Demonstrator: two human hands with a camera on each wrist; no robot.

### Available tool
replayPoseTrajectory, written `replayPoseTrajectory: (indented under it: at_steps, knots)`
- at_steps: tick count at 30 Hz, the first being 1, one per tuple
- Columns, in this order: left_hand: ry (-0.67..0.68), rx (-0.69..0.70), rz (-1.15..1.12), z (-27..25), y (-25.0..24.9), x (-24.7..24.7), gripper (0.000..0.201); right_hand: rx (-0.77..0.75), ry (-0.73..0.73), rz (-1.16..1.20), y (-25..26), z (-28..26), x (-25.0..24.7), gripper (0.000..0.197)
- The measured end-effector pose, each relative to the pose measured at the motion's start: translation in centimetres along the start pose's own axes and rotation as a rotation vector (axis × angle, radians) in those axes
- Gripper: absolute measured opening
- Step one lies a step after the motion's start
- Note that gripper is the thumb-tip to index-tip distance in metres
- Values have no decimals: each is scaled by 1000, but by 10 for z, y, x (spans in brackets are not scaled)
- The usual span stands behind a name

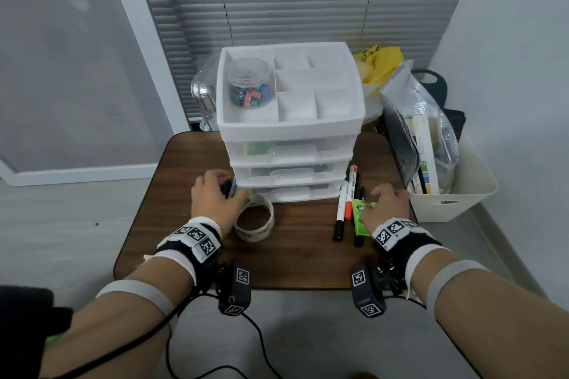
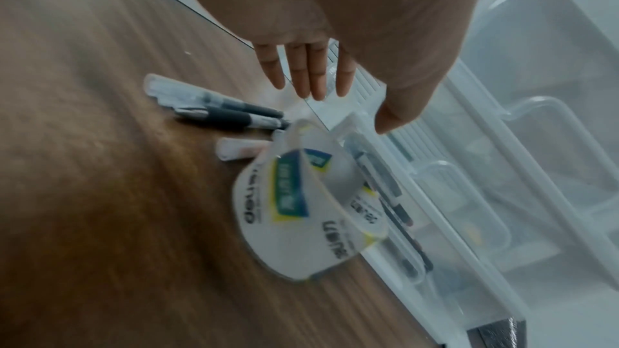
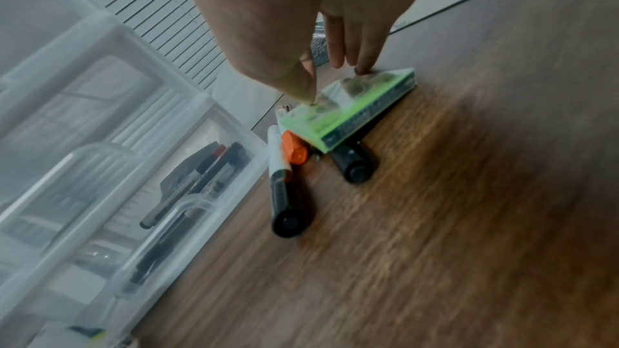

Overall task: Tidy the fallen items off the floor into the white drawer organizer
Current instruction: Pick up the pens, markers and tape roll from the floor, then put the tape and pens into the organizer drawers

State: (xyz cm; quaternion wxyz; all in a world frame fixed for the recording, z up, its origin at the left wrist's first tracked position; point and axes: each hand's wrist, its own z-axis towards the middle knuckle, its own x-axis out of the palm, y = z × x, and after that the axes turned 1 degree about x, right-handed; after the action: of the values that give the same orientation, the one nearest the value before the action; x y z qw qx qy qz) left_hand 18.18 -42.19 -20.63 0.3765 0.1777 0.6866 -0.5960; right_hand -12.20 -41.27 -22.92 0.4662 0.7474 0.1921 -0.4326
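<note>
The white drawer organizer (image 1: 289, 129) stands on a brown table (image 1: 308, 255), with a jar of coloured clips (image 1: 249, 86) in its top tray. My left hand (image 1: 215, 194) hovers at its lower left corner, fingers (image 2: 308, 73) straight and holding nothing. Under it lie several pens (image 2: 217, 107) and a tape roll (image 2: 301, 211) against the bottom drawer. My right hand (image 3: 335, 83) pinches a green packet (image 3: 348, 110) between thumb and fingers. The packet rests tilted on a few markers (image 3: 281, 189) to the organizer's right.
A white bin (image 1: 462, 203) holding a foil bag (image 1: 415, 120) of boxes stands against the table's right edge. A yellow bag (image 1: 378, 64) and a clear jar (image 1: 203, 92) sit behind the organizer. Cables (image 1: 261, 341) hang from my wrists over the grey floor.
</note>
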Motion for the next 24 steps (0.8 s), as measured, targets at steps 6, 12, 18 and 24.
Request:
replayPoseTrajectory:
  at_steps: [6,12,18,24]
  knots:
    - [192,-29,207,-2,-7,14,78,-19,89,-223,0,-2,-5,45]
    - [239,-24,259,-3,12,10,54,43,30,-295,5,3,-2,46]
    - [186,-12,-151,0,-3,-8,65,61,22,-258,32,-7,-14,43]
    - [119,62,-621,0,-57,-47,66,20,501,905,106,-58,-31,18]
